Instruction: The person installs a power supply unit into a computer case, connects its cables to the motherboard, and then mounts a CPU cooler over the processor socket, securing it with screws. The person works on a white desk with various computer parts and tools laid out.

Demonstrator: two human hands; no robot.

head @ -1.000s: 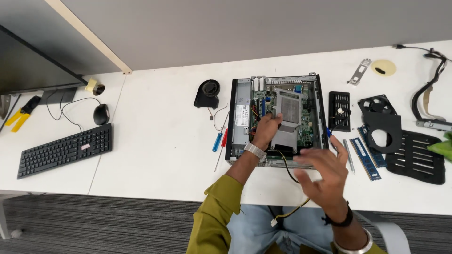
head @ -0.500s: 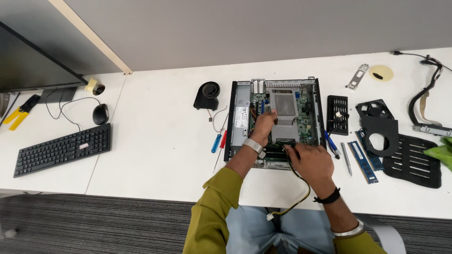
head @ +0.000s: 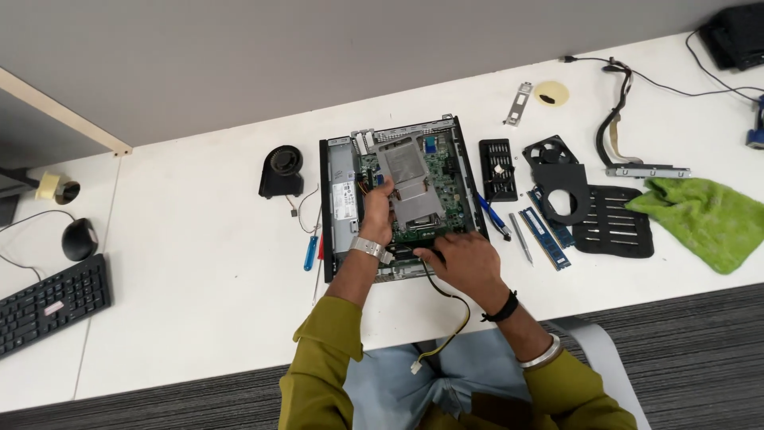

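— While both hands are inside it, where does the open black desktop computer case lie?

— It lies flat on the white table, in the middle, with its green circuit board facing up. The left hand rests on the board with fingers curled, touching the edge of the silver metal heat sink. I cannot tell if it pinches something.

— And the right hand?

— It is at the near edge of the case, fingers bent and pressed together on the black and yellow cable, which hangs down over the table edge to a white plug.

— What is around?

— Left of the case are a black round blower fan and a blue-handled screwdriver. At the right lie a black bit holder, blue memory sticks, a black fan shroud and a green cloth. A black keyboard and a black mouse are far left.
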